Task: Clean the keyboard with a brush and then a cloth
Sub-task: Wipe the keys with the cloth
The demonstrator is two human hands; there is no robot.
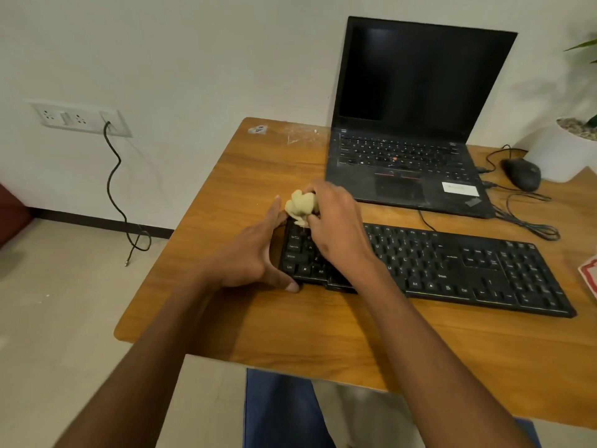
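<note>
1. The right hand [336, 221] grips a crumpled pale yellow cloth [302, 205], its fingers curled round the wad, and presses it onto the far left corner of the black keyboard [452, 266].
2. The left hand [255, 253] holds nothing. Its fingers are straight along the keyboard's left end, and the thumb touches the near left corner, bracing it.
3. The keyboard lies on a wooden table [226, 318], slanted, with its left end near the table's left edge and its right end near the right border of the view. A broad strip of bare wood lies between the keyboard and the table's near edge.
4. Just behind the keyboard stands one open black laptop [410, 124] with a dark screen. Bare wood lies to the left of the laptop, up to the far left corner.
5. One black mouse [521, 173] sits to the right of the laptop, with cables trailing beside it.
6. One white plant pot [562, 150] stands at the far right.
7. On the wall to the left is one socket panel [80, 119], with one black cord [114, 189] hanging to the floor.
</note>
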